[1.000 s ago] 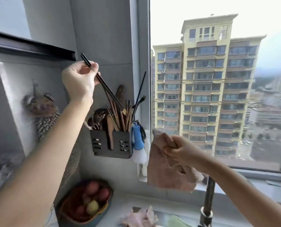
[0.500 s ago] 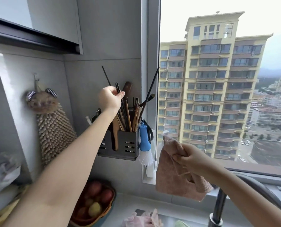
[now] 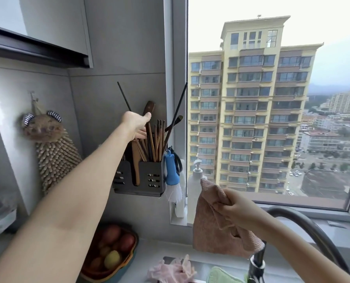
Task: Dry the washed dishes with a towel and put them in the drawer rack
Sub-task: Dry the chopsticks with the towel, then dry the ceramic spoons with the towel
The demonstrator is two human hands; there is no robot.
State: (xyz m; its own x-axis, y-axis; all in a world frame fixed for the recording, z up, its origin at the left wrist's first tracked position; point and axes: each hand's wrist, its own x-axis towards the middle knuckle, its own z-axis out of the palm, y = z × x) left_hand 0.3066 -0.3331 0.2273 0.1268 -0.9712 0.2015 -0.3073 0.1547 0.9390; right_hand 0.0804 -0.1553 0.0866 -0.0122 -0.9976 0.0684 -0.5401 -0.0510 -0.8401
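Right hand [image 3: 239,205] clenches a pink towel [image 3: 211,227], low and well apart from the utensils. Left hand [image 3: 135,125] is nearer, thumb stretched out, fingers touching the chopsticks [image 3: 155,139]; whether it pinches any is unclear. They stand nearly upright in the wall caddy [image 3: 149,180], just right of that palm.

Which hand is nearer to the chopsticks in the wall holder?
Left. The left hand touches the chopsticks; the right hand is lower and to their right, holding the towel.
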